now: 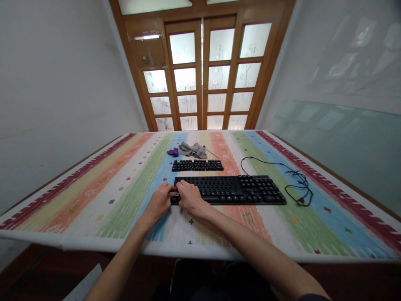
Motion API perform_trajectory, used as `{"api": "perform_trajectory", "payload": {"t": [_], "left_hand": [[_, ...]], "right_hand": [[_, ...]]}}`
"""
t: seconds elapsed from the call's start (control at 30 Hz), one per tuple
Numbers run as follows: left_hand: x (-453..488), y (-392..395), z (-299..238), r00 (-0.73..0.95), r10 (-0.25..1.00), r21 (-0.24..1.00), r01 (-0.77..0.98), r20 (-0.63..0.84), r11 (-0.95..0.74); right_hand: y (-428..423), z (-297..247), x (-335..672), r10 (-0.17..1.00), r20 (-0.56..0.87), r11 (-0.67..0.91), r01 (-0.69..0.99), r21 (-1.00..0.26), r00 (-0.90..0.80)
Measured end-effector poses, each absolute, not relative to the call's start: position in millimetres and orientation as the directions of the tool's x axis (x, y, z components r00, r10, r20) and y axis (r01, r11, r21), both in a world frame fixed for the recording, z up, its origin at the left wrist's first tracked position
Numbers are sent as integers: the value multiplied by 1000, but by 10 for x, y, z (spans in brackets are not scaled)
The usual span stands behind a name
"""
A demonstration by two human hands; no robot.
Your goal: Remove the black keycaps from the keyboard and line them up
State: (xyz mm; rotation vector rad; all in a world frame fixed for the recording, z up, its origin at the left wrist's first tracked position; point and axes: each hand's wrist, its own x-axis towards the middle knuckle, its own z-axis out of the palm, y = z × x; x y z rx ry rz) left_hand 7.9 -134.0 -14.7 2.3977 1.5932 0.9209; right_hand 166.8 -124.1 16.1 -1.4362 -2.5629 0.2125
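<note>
A black keyboard lies in front of me on a striped tablecloth; much of its left part shows bare key posts, while the right part carries keycaps. My left hand is closed at the keyboard's left end, fingers pinched together. Right beside it, my right hand is closed over the keyboard's lower left corner, with the two hands nearly touching. A small, thin, pale thing shows between their fingertips, too small to name. Just behind the keyboard, loose black keycaps are laid out in rows.
A crumpled grey cloth and a small purple cloth lie behind the keycaps, with a thin stick beside the grey one. The keyboard's black cable coils at the right. Wooden glass-paned doors stand beyond the table.
</note>
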Motion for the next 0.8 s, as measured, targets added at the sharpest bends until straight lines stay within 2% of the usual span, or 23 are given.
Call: {"api": "perform_trajectory", "payload": {"t": [0.2,0.37,0.5,0.67,0.8], "left_hand": [[3,-1295,54,315,837,457,724,447,-516],[-39,-1189,182,311,840,467,720,445,-514],[-101,-925,165,188,893,472,793,409,-384],[-178,-532,11,48,946,440,877,320,-193],[-181,-399,-142,10,949,428,891,314,-151]], "right_hand": [[-1190,290,1751,844,183,536,801,-268,-503],[-1115,337,1792,836,254,548,765,-338,-486],[-1020,345,1892,860,336,503,748,-434,-383],[-889,367,2129,892,327,447,710,-544,-311],[-819,364,2326,903,327,426,666,-613,-278]]}}
